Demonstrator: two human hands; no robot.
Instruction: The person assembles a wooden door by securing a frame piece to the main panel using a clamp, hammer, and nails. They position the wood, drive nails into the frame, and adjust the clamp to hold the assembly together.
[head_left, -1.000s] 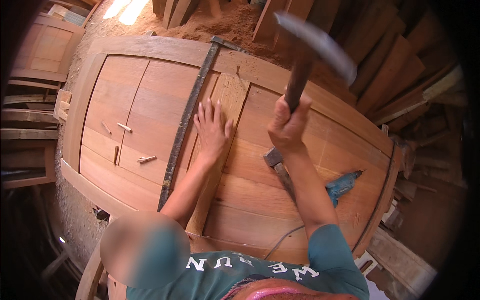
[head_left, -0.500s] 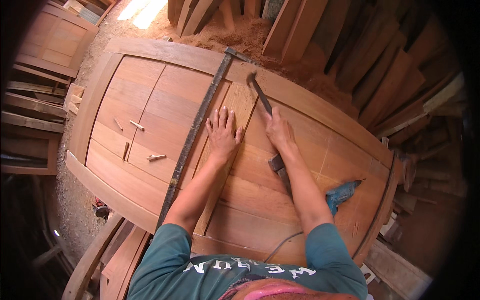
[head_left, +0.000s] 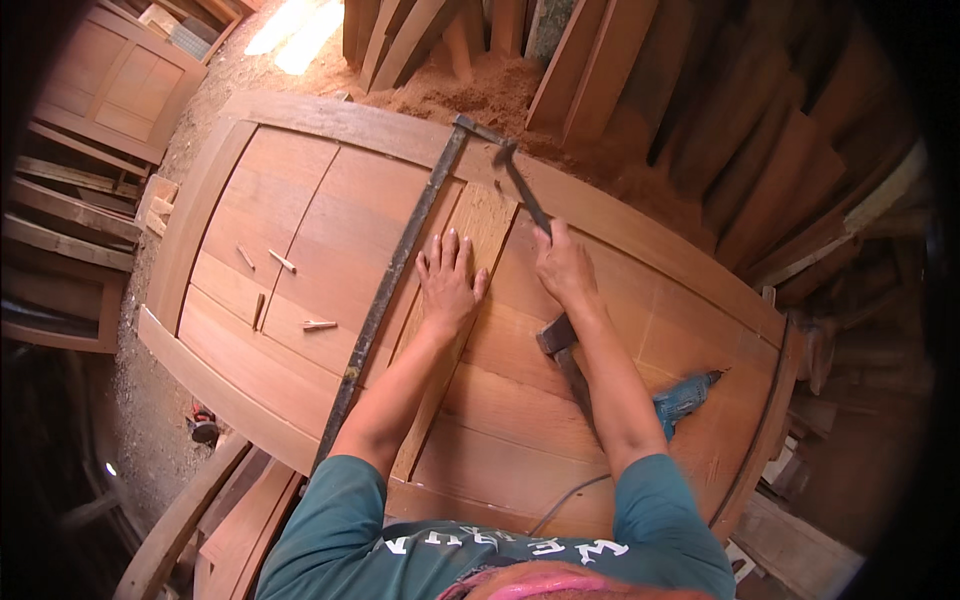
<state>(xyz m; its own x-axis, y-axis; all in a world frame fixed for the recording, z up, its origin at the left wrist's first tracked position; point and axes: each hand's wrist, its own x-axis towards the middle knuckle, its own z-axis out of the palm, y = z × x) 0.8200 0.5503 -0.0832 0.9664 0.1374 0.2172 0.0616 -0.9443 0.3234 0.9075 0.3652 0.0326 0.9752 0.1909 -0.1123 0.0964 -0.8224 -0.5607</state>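
Observation:
A large panelled wooden door (head_left: 290, 190) lies flat before me. My left hand (head_left: 450, 285) rests open on its lighter middle board (head_left: 475, 225), fingers spread. In my closed right hand (head_left: 563, 265) is the dark handle of a hammer (head_left: 525, 190). Its slightly blurred head is over the door's far rail; whether it touches the wood I cannot tell. A long bar clamp (head_left: 395, 260) crosses the door just left of my left hand. Under my right forearm lies a second, square-headed hammer (head_left: 556, 335), its handle partly hidden.
Right of my forearm, a blue power drill (head_left: 685, 400) lies on the door, with a cord (head_left: 570, 492) nearby. Several small wooden pegs (head_left: 283, 261) are scattered over the left panels. Boards (head_left: 600, 70) lean beyond the far edge above sawdust (head_left: 480, 95). More door frames (head_left: 115, 80) stand far left.
The whole view has shifted a little, with the door lower in it. Relative to the door, the hammer in my right hand has moved slightly toward the far edge. My left hand stays on the board.

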